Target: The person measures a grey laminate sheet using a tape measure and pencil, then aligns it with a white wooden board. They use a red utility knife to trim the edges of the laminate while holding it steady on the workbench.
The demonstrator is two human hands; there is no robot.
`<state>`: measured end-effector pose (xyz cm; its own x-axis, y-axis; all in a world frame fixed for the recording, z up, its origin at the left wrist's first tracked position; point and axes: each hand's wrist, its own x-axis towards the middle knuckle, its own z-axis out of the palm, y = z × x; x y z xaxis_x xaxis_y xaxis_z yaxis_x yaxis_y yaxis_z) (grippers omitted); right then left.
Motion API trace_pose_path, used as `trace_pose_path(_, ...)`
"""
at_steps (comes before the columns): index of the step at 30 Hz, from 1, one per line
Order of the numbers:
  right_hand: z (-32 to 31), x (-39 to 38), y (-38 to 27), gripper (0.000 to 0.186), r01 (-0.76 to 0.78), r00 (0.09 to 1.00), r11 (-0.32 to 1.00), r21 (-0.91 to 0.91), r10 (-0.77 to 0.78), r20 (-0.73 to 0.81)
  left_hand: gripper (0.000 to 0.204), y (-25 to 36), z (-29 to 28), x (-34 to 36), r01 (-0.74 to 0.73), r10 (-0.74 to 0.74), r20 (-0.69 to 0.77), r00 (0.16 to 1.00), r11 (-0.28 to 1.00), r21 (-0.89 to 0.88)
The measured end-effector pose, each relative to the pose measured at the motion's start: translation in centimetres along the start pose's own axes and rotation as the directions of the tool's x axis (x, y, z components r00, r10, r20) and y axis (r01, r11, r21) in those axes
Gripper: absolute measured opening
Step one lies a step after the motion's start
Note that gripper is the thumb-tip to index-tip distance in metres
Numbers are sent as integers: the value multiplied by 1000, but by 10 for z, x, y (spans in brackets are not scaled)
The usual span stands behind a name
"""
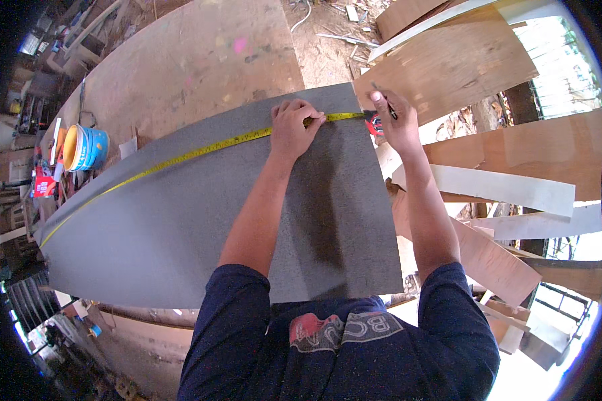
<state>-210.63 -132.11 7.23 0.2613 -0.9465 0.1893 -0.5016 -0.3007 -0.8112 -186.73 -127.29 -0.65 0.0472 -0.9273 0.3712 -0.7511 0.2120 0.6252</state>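
A large grey sheet (201, 194) lies in front of me. A yellow tape measure blade (180, 158) stretches across it from the far left corner to the right edge. My left hand (294, 128) is closed on the blade near its right end, pinching it between thumb and fingers. At the sheet's right edge, the red and black tape measure case (373, 123) shows beside my right hand (398, 120). That hand is closed around a slim dark marking pen or pencil (392, 113). Whether its lower fingers also touch the case cannot be seen.
A worn wooden board (201, 60) lies beyond the sheet. At the left stand a blue and yellow bucket (93, 148) and a red item (45, 184). Plywood pieces (461, 57) and white strips (502, 187) spread out at the right. Debris litters the ground (328, 47) behind.
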Motion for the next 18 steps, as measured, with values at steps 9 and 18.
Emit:
trace_pose_path(9, -23, -10, 4, 41, -23, 996, 954, -297, 46, 72, 13, 21, 2, 2, 3, -3, -14, 1000, 1000, -17)
trace_pose_path(18, -28, -23, -109, 27, 274, 956, 828, -489, -291, 42, 26, 35, -43, -31, -85, 113, -268, 957, 990, 114)
